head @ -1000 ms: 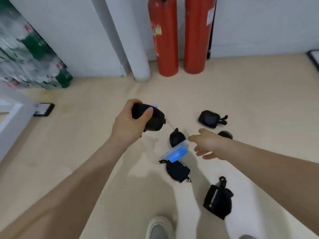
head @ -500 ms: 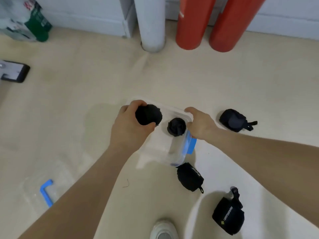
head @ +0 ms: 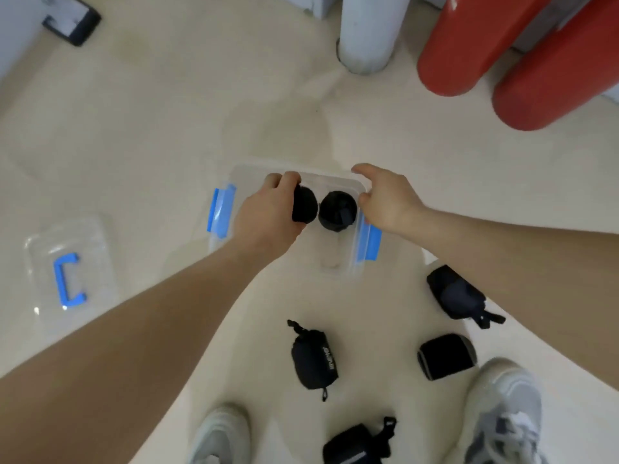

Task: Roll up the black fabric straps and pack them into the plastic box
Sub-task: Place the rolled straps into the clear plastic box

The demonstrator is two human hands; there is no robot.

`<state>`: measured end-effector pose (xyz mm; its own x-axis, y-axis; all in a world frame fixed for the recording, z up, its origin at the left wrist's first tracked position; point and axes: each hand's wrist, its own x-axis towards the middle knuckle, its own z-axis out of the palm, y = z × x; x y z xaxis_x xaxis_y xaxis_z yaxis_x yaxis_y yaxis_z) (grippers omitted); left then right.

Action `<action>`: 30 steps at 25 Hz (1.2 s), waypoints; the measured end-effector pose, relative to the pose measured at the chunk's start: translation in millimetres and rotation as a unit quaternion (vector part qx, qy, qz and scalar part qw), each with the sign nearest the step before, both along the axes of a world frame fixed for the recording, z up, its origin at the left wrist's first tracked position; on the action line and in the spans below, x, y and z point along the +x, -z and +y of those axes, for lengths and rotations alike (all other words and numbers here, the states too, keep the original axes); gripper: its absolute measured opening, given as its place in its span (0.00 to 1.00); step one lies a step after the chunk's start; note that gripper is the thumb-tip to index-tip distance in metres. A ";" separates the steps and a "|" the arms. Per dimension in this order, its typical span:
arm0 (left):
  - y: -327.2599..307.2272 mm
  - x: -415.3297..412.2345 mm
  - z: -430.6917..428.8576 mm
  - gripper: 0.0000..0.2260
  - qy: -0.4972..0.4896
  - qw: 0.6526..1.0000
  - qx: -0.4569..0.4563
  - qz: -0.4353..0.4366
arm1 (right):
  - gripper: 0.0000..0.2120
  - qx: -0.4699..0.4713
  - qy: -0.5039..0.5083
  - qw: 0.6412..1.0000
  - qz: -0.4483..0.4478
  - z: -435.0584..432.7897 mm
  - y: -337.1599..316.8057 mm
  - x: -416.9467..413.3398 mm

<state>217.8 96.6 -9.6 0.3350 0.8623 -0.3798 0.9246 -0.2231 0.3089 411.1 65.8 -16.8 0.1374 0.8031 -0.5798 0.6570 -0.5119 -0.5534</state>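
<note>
Floor: pale beige smooth floor [head: 150, 128], spread beneath both outstretched hands.
Extinguishers: two red metal fire extinguishers [head: 469, 45], side by side, well beyond the right hand; their tops are out of sight.
Pipe: white round upright pipe [head: 365, 31], straight ahead of the hands and just left of the extinguishers.
Box: clear plastic box [head: 241, 177], rectangular, a blue latch on each short side, no lid on; it sits on the floor directly under both hands.
Lid: clear plastic lid with a blue handle [head: 68, 279], flat on the floor, well to the left of the left hand.
Shoes: pale grey trainers [head: 505, 413], back behind the hands, by the person's body.
Left hand [head: 268, 216]: fingers and thumb wrapped round a black rolled fabric strap [head: 305, 205], holding it inside the box at its far end.
Right hand [head: 385, 199]: fingers curled down over the box's right rim, thumb stretched out free.
Packed roll: second black rolled strap [head: 336, 211], in the box between the two hands, right against the held one.
Loose rolls: four black rolled bundles on the floor behind the hands, namely one under the right forearm [head: 457, 294], one between the forearms [head: 313, 358], one beside the right trainer [head: 445, 356], and one between the trainers [head: 356, 443], cut off by the frame.
Gadget: small flat black device [head: 72, 23], far ahead and left of the left hand.
</note>
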 end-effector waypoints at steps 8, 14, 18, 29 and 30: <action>52.4 45.4 -0.8 0.25 0.029 0.996 0.077 0.025 | 0.25 0.056 -0.060 0.997 0.014 23.4 19.6 55.0; 62.2 67.5 6.6 0.26 0.039 0.989 0.116 0.086 | 0.26 0.049 0.064 0.994 0.069 -1.0 18.3 83.9; 41.1 67.5 -7.3 0.30 -0.038 0.994 0.107 0.000 | 0.37 -0.141 0.028 0.989 -0.029 -99.6 27.0 126.9; 58.6 -3.5 -209.5 0.31 -0.208 0.933 -0.270 0.113 | 0.39 -0.129 0.087 0.985 0.079 -169.1 46.2 82.1; 63.4 -1.8 -211.0 0.31 -0.274 0.908 -0.303 0.097 | 0.38 -0.132 0.096 0.980 0.114 -168.4 35.5 76.0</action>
